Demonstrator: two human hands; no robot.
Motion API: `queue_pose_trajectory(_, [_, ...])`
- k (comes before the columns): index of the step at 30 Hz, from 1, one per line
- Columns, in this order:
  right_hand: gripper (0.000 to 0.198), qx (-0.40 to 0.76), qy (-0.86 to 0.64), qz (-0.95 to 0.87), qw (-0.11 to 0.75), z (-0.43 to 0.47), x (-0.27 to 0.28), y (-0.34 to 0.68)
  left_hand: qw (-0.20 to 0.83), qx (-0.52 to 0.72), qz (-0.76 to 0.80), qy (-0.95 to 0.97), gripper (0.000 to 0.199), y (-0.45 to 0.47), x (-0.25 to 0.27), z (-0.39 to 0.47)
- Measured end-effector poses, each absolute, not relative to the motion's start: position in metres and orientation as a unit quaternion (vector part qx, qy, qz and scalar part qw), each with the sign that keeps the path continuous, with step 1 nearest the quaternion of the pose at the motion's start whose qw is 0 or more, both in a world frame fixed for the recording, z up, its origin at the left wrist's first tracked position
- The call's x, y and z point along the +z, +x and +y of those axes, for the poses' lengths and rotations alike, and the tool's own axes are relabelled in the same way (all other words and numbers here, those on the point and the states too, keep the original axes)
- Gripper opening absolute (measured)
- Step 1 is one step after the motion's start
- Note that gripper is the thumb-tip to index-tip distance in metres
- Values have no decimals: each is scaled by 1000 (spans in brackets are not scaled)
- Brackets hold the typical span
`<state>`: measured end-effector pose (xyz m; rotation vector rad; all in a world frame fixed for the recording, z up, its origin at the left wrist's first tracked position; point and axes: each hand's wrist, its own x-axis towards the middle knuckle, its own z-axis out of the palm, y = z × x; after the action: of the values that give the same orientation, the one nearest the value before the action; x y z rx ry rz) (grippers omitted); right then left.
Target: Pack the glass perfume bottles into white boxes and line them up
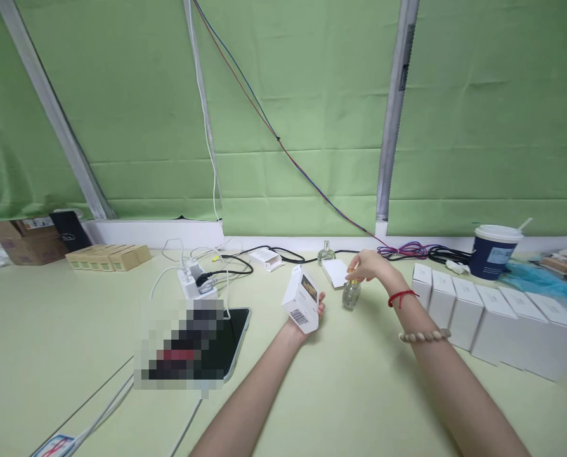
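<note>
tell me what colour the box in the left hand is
The box is mostly white, shown best in the head view.

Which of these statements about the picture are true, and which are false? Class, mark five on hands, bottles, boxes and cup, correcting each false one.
1. The left hand holds a white box. True.
2. The right hand grips the top of a glass bottle. True.
3. The red bracelet is on the left wrist. False: it is on the right wrist.
4. Only one glass bottle is in view. False: a second bottle stands farther back.
5. The lidded cup is left of the row of white boxes. False: it stands behind them.
</note>
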<state>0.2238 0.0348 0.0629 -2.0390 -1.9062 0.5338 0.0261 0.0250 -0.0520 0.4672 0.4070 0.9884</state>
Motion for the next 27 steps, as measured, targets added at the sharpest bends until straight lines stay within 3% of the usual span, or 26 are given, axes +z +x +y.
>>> queue_pose_trajectory(8, [44,276,-545,-787,89,31,68,229,843,457,178,221,18,25,-56,28])
queue_pose_trajectory(20, [34,198,-587,-783,61,19,77,219,826,468,208,236,18,27,-54,25])
queue_pose_trajectory(27, [59,263,-632,-729,-4,16,71,208,819,479,190,252,16,29,-59,30])
